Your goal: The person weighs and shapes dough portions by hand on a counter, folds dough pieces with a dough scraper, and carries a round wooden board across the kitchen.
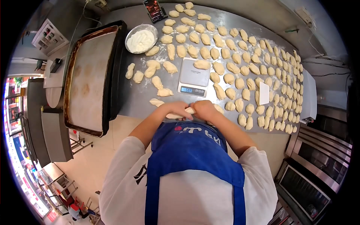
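Left hand [178,110] and right hand [204,110] together on a pale, elongated piece of soft dough [190,110], on the near side of the white digital scale with a square top [192,80]

Both hands are closed on the held dough as far as shows, the left across its middle, the right seemingly round its right end; their fingers hide much of it. The dough lies between and under the hands, its long axis roughly crosswise to the scale, the right end angled slightly toward the display. The right hand is the nearer to the scale, almost straight below it; the left sits lower and to the scale's left.

The near edge of the grey steel table [131,98] runs close under the hands, with the blue cloth apron [198,150] right behind them, so there is little room nearside. A loose pale lump of dough [156,102] lies left of the scale, just beside the left forearm. Farther left, bare steel opens before the dark-rimmed rectangular baking tray [90,78]. Right of the scale, dense rows of small cream dough lumps [239,83] leave only narrow gaps. One oblong dough lump [201,64] rests on the scale's far part.
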A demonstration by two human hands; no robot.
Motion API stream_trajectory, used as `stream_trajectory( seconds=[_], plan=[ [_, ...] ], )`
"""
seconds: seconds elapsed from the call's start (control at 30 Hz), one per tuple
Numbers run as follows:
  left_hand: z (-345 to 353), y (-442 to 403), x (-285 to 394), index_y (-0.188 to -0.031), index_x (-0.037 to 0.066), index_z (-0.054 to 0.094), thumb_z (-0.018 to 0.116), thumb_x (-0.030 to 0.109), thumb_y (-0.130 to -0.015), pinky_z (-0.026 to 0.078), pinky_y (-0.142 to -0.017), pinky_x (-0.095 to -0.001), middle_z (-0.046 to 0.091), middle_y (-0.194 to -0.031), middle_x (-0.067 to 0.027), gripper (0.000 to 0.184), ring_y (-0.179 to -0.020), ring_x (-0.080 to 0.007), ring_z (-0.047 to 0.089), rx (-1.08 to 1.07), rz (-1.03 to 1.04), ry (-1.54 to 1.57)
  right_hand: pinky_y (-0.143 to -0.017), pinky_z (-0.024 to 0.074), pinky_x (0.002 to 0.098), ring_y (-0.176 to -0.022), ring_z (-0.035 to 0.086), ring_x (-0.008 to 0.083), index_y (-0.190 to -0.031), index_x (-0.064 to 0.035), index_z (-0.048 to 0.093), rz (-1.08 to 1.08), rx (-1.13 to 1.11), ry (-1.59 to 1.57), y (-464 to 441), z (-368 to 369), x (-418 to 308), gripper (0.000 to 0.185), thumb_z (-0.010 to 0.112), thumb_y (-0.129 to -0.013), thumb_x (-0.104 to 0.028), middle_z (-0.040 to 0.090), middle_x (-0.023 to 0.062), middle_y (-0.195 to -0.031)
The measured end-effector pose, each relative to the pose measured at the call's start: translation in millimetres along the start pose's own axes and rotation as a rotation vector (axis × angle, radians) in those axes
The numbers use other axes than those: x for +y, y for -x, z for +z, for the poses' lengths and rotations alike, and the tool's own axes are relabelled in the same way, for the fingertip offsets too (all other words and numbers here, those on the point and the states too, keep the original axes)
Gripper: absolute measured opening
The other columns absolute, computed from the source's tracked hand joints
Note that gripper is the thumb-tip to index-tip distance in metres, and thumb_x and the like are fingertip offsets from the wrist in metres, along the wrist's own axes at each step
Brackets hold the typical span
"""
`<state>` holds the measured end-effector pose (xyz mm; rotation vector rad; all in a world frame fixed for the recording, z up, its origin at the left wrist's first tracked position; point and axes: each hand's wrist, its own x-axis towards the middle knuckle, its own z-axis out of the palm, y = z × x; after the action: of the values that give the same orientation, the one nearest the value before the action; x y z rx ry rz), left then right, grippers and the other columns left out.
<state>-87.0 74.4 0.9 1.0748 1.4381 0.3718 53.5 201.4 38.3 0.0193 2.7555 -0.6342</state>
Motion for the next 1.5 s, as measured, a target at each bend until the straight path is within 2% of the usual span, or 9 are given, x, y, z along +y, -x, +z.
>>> stream_trajectory(
  seconds=[0.1,0.4,0.5,0.57,0.63,0.73,1.03,1.17,1.5],
  plan=[
    [8.7,-17.5,1.4,-0.080,0.002,0.064,0.072,0.024,-0.069,0.048,-0.062,-0.0272,0.064,-0.072,-0.0059,0.025,-0.068,-0.0143,0.062,-0.195,-0.016,0.574,-0.060,0.0526,0.0399,-0.070,0.066,0.0292,-0.085,-0.0067,0.064,-0.054,-0.019,0.108,-12.3,-0.4,-5.9,0.017,0.063,-0.073,-0.019,0.066,0.0106,-0.073],
    [8.1,1.2,13.3,-0.086,0.011,0.071,0.058,0.037,-0.078,0.051,-0.072,-0.0424,0.068,-0.086,-0.0171,0.030,-0.082,-0.0328,0.066,0.214,-0.117,-0.747,-0.066,0.0518,0.0431,-0.077,0.065,0.0328,-0.096,-0.0036,0.063,-0.050,-0.092,-0.036,-4.5,2.6,-13.7,0.026,0.056,-0.082,-0.024,0.067,0.0152,-0.086],
    [28.5,-10.8,-28.4,-0.089,0.016,0.071,0.062,0.047,-0.075,0.051,-0.075,-0.0402,0.068,-0.091,-0.0140,0.035,-0.087,-0.0297,0.066,0.244,-0.065,-0.642,-0.072,0.0502,0.0442,-0.083,0.064,0.0341,-0.114,-0.0062,0.057,-0.160,-0.023,-0.380,0.2,-25.2,-30.6,0.036,0.054,-0.086,-0.029,0.065,0.0160,-0.094],
    [55.7,-28.7,-70.3,-0.097,0.017,0.068,0.067,0.055,-0.070,0.048,-0.085,-0.0390,0.067,-0.099,-0.0136,0.047,-0.100,-0.0272,0.062,0.613,0.200,0.383,-0.075,0.0495,0.0443,-0.088,0.063,0.0339,-0.123,-0.0083,0.051,-0.041,0.000,-0.336,-13.2,-70.6,-38.5,0.044,0.055,-0.086,-0.032,0.065,0.0163,-0.097],
    [23.1,15.4,38.4,-0.110,0.015,0.061,0.072,0.058,-0.064,0.041,-0.095,-0.0386,0.062,-0.110,-0.0134,0.064,-0.110,-0.0262,0.056,0.372,-0.229,-0.347,-0.081,0.0485,0.0433,-0.098,0.060,0.0346,-0.140,-0.0113,0.035,0.152,0.144,-0.223,-41.9,-92.5,-22.2,0.065,0.057,-0.085,-0.039,0.062,0.0175,-0.107],
    [42.3,12.8,25.2,-0.121,0.006,0.049,0.073,0.045,-0.070,0.042,-0.093,-0.0448,0.056,-0.118,-0.0156,0.069,-0.110,-0.0344,0.053,0.577,-0.047,-0.391,-0.094,0.0393,0.0477,-0.113,0.052,0.0333,-0.122,-0.0106,0.058,0.058,0.446,0.342,-79.6,-42.8,43.0,0.045,0.059,-0.083,-0.032,0.061,0.0110,-0.114],
    [58.3,40.4,-22.9,-0.100,0.008,0.056,0.073,0.027,-0.070,0.044,-0.083,-0.0423,0.055,-0.095,-0.0116,0.040,-0.094,-0.0309,0.054,0.815,-0.022,-0.545,-0.083,0.0445,0.0438,-0.095,0.057,0.0329,-0.101,-0.0078,0.066,0.331,0.501,-0.237,-92.7,-56.5,126.8,0.020,0.057,-0.086,-0.019,0.064,0.0119,-0.103],
    [59.3,35.1,-19.1,-0.097,0.007,0.058,0.073,0.027,-0.070,0.044,-0.083,-0.0420,0.056,-0.093,-0.0124,0.036,-0.094,-0.0313,0.054,0.851,-0.039,-0.583,-0.074,0.0453,0.0416,-0.083,0.057,0.0326,-0.095,-0.0042,0.062,0.190,0.965,-0.234,-57.9,-53.3,75.6,0.013,0.060,-0.084,-0.012,0.063,0.0136,-0.089],
    [12.3,42.4,-39.5,-0.114,0.003,0.058,0.059,0.031,-0.085,0.047,-0.084,-0.0354,0.065,-0.103,-0.0162,0.041,-0.097,-0.0260,0.062,0.688,-0.086,0.506,-0.088,0.0394,0.0438,-0.108,0.047,0.0357,-0.114,-0.0107,0.058,0.195,0.611,0.020,25.0,47.4,12.9,0.043,0.069,-0.073,-0.015,0.049,0.0138,-0.123]
  ],
)
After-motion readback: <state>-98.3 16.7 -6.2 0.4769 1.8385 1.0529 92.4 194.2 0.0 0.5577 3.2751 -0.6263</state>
